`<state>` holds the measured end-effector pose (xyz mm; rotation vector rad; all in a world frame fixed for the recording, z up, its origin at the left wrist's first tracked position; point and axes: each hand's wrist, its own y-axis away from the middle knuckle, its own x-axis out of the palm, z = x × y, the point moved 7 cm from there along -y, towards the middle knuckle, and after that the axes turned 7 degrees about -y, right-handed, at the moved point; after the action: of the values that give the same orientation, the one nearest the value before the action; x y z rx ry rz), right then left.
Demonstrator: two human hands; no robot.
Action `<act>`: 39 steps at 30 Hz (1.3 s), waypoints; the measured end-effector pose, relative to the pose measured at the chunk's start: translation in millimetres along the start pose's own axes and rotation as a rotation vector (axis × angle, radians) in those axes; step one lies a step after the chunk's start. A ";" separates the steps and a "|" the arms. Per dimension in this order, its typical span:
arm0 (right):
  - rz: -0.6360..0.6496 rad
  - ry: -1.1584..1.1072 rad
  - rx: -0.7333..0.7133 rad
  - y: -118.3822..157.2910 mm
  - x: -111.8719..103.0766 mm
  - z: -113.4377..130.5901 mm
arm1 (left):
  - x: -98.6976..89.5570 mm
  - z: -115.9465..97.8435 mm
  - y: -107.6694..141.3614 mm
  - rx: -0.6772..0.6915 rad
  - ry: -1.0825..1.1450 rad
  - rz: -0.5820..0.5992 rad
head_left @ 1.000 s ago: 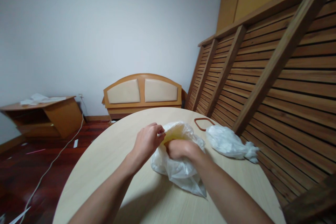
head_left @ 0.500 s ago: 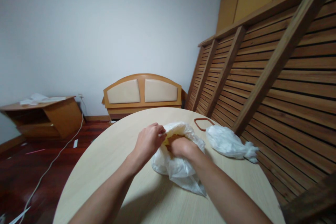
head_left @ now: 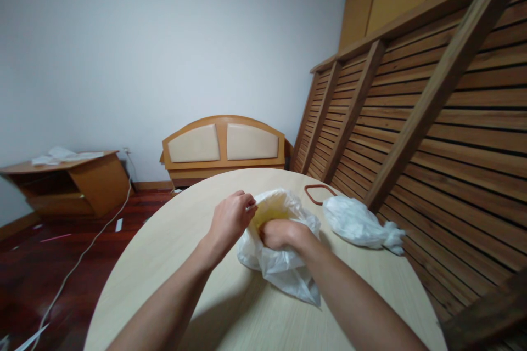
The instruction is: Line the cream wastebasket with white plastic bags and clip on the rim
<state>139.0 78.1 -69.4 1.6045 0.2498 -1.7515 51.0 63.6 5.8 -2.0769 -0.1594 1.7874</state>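
A white plastic bag (head_left: 288,274) stands with its mouth open on the round pale table (head_left: 173,236); something yellow shows inside it. My left hand (head_left: 233,216) pinches the bag's rim at its left side, fingers closed. My right hand (head_left: 282,233) reaches down into the opening, its fingers hidden by the bag, so what they hold cannot be seen. To the right lies a second white bag (head_left: 354,222), full and knotted at its right end. Behind that bag, near the table's far edge, is a brown rounded ring (head_left: 319,194).
A slatted wooden frame (head_left: 411,120) leans along the right side. Beyond the table stands a headboard (head_left: 222,145) with cream panels. At the left, a low wooden cabinet (head_left: 99,186) holds papers, and a white cable (head_left: 86,249) crosses the dark red floor.
My right hand has shifted slightly lower inside the bag, and more of the yellow interior shows. My left hand has moved a little left with the rim.
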 end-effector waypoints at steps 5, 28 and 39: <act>-0.116 0.010 -0.008 15.8 -21.1 0.3 | -0.7 6.5 -2.2 -0.022 -0.035 -0.025; -0.344 0.100 -0.178 41.2 -46.8 32.2 | 8.6 78.8 -24.7 -0.252 0.199 -0.026; -0.471 -0.100 -0.274 57.4 -70.9 -13.1 | 21.6 104.9 -30.8 -0.289 0.523 0.008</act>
<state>181.3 72.0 12.2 1.3237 0.8373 -2.0304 -41.7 122.1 -14.1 -2.6736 -0.2719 1.2213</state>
